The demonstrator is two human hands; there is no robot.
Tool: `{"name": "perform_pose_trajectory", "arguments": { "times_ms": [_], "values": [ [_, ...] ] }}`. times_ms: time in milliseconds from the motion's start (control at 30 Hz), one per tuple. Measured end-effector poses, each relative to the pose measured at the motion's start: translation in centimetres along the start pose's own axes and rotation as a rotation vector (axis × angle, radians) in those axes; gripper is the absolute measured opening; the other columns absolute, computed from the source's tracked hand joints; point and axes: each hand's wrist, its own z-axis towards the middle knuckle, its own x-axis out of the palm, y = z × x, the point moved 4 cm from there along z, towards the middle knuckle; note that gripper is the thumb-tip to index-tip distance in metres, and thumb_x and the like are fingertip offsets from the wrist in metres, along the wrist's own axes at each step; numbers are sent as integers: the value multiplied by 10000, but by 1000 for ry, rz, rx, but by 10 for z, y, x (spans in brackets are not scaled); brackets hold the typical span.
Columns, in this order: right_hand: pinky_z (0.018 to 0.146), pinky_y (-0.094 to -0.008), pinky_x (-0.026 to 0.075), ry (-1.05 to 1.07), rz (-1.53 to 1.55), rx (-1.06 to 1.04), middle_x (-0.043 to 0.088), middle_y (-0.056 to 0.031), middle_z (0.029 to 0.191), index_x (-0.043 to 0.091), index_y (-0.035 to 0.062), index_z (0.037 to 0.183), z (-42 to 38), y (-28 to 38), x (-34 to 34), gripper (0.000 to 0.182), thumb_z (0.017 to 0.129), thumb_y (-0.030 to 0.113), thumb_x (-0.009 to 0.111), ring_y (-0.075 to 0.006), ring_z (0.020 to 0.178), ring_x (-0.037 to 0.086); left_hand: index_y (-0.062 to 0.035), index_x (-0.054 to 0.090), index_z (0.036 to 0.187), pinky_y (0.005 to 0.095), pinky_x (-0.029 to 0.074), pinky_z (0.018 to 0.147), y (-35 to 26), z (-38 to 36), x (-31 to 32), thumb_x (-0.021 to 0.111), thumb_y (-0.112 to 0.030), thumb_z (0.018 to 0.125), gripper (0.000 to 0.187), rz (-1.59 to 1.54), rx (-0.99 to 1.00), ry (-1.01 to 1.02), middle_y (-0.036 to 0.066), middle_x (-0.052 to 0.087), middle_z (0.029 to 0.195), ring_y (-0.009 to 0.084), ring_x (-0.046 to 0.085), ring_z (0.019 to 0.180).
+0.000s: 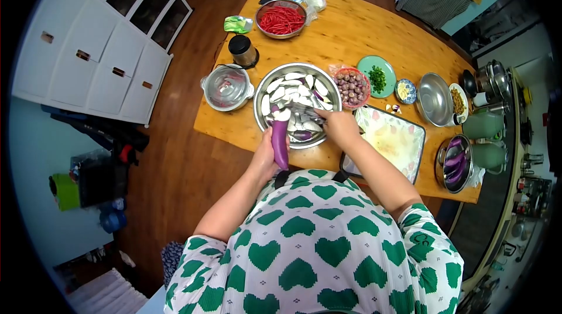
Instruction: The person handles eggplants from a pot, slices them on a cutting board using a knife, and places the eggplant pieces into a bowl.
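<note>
My left hand is wrapped round a purple eggplant, whose pale cut end points up over the near part of a large steel bowl. Cut eggplant pieces, white with some purple skin, lie in that bowl. My right hand grips a knife at the bowl's right side. The knife's blade reaches left over the pieces, close to the eggplant's cut end.
Right of the bowl are a red basket of shallots, a green plate, a cutting board and a bowl of whole eggplants. A glass pot, a grinder and a bowl of red chilies stand left and behind.
</note>
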Motion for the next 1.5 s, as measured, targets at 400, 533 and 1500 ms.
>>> {"name": "perform_pose_trajectory", "arguments": {
  "times_ms": [400,533,1500],
  "values": [
    [708,-460,586,-133,-21,-217,756,-113,878,661,297,1410,-38,50,-18,583,850,144,716,-322,793,738,-68,604,1225,323,556,784,3,21,-1,402,-467,1140,455,-167,-35,75,71,680,1004,192,648,832],
    [688,-432,586,-166,-29,-313,744,-71,854,657,299,1416,-47,64,-24,661,791,101,742,-289,778,733,-88,616,1207,319,544,702,5,14,11,480,-305,1126,268,-81,106,1,47,678,1010,165,644,809],
    [561,-366,471,-603,-79,-554,482,-7,674,718,258,1376,-64,87,-103,692,714,59,709,-214,598,565,-78,543,1316,273,537,761,-55,-22,45,654,-139,1007,334,247,545,209,45,635,1160,141,645,990]
  ]
}}
